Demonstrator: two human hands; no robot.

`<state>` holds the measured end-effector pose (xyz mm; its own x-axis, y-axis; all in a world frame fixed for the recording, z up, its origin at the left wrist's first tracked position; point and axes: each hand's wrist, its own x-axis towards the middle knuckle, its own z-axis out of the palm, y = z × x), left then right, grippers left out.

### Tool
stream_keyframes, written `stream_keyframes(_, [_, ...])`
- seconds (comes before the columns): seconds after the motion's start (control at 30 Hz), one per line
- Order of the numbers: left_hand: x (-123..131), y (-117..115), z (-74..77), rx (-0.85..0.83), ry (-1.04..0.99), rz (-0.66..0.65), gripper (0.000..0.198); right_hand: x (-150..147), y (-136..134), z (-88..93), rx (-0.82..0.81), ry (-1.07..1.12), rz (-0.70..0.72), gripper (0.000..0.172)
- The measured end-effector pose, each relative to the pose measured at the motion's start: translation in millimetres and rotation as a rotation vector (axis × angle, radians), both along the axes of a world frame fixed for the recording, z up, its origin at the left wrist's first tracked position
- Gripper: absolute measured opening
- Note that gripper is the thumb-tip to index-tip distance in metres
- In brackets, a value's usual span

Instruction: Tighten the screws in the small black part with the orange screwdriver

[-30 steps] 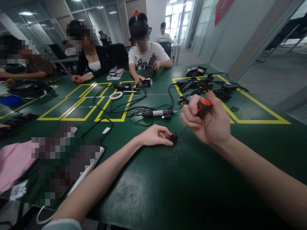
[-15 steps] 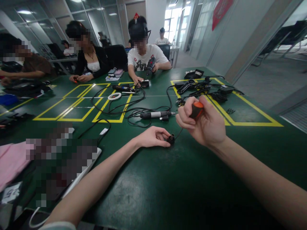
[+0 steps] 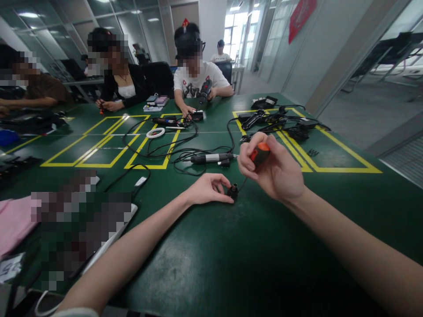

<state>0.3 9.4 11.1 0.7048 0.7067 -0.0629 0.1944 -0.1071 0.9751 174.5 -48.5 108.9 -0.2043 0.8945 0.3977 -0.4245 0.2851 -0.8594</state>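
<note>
On the green table, a small black cylindrical part stands upright with a brassy collar on top. The thumb and fingers of my left hand pinch it from the left side. Wrapped around the orange and black handle of a screwdriver are the fingers of my right hand. The thin shaft slants down and left toward the black part. Its tip is hidden behind the part, so contact cannot be made out.
A grey and black pen-shaped power tool lies just beyond my hands, with looping cables. Tangled black cables and tools lie at the back right. A white ring is farther left. Opposite, a person holds a drill. A pink cloth lies at left.
The view shifts slightly. The screwdriver handle has turned and tilted a little in my right hand, while my left hand keeps its pinch. A person across the table has raised their hands.
</note>
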Motion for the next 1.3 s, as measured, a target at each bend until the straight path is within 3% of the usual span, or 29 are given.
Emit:
stream_keyframes(0.17, [0.5, -0.2, -0.1, 0.012, 0.017, 0.005, 0.045, 1.2, 1.2, -0.4, -0.031, -0.009, 0.011, 0.055])
stream_keyframes(0.47, [1.6, -1.9, -1.7, 0.056, -0.045, 0.008, 0.048, 2.2, 2.5, -4.2, 0.005, 0.052, -0.032, 0.042])
stream_keyframes(0.77, [0.4, -2.3, -0.3, 0.067, -0.006, -0.001, 0.048, 4.9, 3.3, -1.8, -0.044, 0.051, 0.028, 0.055])
stream_keyframes(1.0, [-0.1, -2.9, -0.8, 0.077, 0.012, -0.004, 0.053, 3.3, 2.0, -4.2, -0.018, 0.047, -0.052, 0.04])
stream_keyframes(1.3, [0.4, -2.8, -1.3, 0.094, 0.021, -0.012, 0.053, 0.3, 3.3, -0.3, -0.041, -0.001, -0.069, 0.053])
